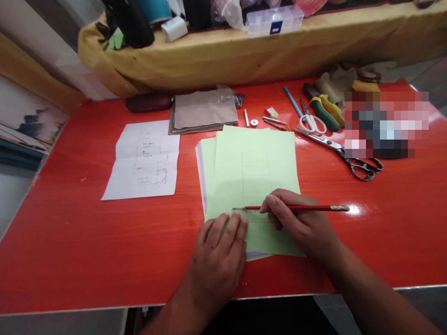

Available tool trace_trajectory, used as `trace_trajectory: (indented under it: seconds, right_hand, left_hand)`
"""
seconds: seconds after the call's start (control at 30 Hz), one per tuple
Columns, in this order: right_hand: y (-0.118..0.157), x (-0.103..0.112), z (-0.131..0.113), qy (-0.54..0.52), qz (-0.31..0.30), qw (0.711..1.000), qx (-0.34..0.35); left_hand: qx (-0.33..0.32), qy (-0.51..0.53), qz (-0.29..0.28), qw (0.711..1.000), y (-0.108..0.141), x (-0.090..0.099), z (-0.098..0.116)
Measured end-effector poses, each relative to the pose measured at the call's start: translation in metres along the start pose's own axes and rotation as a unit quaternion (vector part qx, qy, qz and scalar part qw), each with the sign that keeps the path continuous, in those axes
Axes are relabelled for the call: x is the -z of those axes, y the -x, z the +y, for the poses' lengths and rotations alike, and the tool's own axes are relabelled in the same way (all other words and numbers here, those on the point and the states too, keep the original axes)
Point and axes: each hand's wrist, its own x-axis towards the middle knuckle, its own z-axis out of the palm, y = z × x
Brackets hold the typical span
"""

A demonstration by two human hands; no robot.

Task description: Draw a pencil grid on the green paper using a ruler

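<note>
Holding: R hand closed round a slim red pencil in a writing grip, tip to L, silvery end to R.
Pressing: L hand gripping nothing, palm down, fingers out flat, fingertips on near edge of a small clear plastic ruler.
Pencil tip: at ruler's far edge, nr its L end; can't tell if it's touching paper.
Green sheet: pale green rectangular paper, nr table centre, under both hands, w/ thin ruled lines.
Stack: light green & lilac sheets under it, edges showing L & near.
White paper: creased white sheet w/ pencil sketch, L of stack, well apart from hands.
Far side: dark red oblong case, then grey-brown paper pile just R of it.
Small bits: silver tube, round metal bobbin, blocky eraser, beyond green sheet.
Far R: slim blue pen, white-handled scissors, big metal shears, green-and-yellow-handled tool; pixelated patch beside, contents unclear.
Table: glossy red wooden top under everything listed.
</note>
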Motion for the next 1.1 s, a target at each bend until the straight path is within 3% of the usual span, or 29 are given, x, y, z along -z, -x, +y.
trace_trajectory:
  seconds: [0.13, 0.3, 0.43, 0.53, 0.7, 0.87, 1.1]
  right_hand:
    - [0.000, 0.000, -0.003, -0.028, 0.000, 0.999, 0.019]
    - [0.004, 0.010, -0.005, -0.063, 0.129, 0.990, 0.010]
    - [0.015, 0.031, -0.004, -0.107, 0.161, 0.981, -0.029]
    - [0.027, 0.046, 0.004, -0.148, 0.177, 0.971, -0.059]
    - [0.047, 0.061, 0.028, -0.220, 0.262, 0.935, -0.096]
    - [0.054, 0.062, 0.036, -0.230, 0.277, 0.929, -0.083]
    - [0.060, 0.061, 0.037, -0.169, 0.242, 0.949, -0.108]
  left_hand:
    - [-0.001, -0.001, 0.005, 1.000, 0.000, 0.000, 0.000]
    - [0.005, -0.003, 0.012, 1.000, 0.002, -0.001, 0.001]
    - [0.006, 0.001, 0.012, 1.000, 0.003, -0.001, 0.001]
    - [0.001, -0.003, 0.016, 1.000, 0.002, 0.000, 0.001]
    - [-0.007, -0.012, 0.030, 0.999, -0.002, 0.000, -0.001]
    - [-0.008, 0.003, 0.021, 1.000, -0.004, 0.002, -0.003]
    - [-0.031, -0.055, -0.040, 0.997, -0.013, 0.009, 0.001]
